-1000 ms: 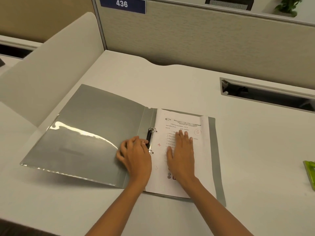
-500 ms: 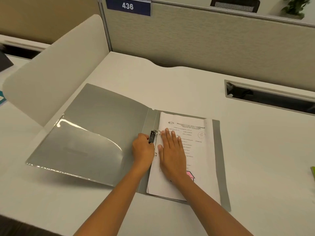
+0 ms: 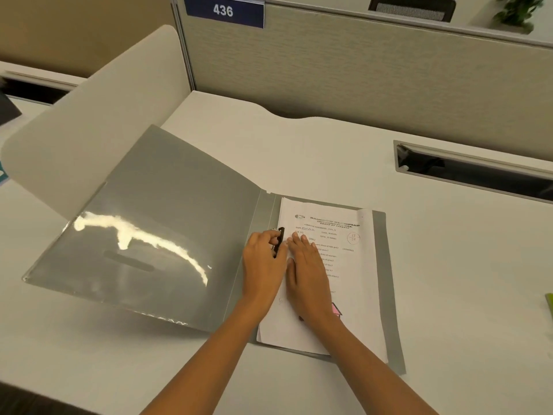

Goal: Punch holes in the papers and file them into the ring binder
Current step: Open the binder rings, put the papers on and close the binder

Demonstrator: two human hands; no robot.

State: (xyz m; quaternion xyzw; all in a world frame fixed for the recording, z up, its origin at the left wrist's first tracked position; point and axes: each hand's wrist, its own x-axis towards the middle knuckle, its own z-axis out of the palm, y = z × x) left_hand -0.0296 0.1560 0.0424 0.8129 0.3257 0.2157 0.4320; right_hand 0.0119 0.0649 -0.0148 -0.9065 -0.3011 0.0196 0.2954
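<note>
Far left of the left hand: white curved divider panel [image 3: 89, 130], upright on the desk [image 3: 449, 265]. A dark object beyond it is cut by the frame edge; cannot identify.

Left of the left hand: grey ring binder [image 3: 185, 199] lying open on the desk, front cover spread flat. Clear pocket [image 3: 134, 259] on the inside cover, strong glare across it; contents, if any, not readable.

Left hand [image 3: 263, 265]: on the binder's spine, fingers curled round the top of the black ring mechanism [image 3: 279, 241]. One metal ring shows just above the knuckles. Lower part of the mechanism and the second ring are hidden under the hand. Whether the rings are open or closed: cannot tell.

Right hand [image 3: 305, 265]: just beside the left, almost touching. Palm down, fingers straight and together, pressing flat on the papers [image 3: 353, 280].

Papers: stack on the binder's back cover, left edge against the mechanism. Top sheet printed, text too blurred to read; a circled mark to the right of the right hand, a pink drawing [image 3: 336, 310] partly under the wrist. Punched holes hidden.

Further right of the right hand: recessed cable slot [image 3: 478, 172], cut off. A green object [image 3: 550, 307] at the frame edge, mostly out of view.
</note>
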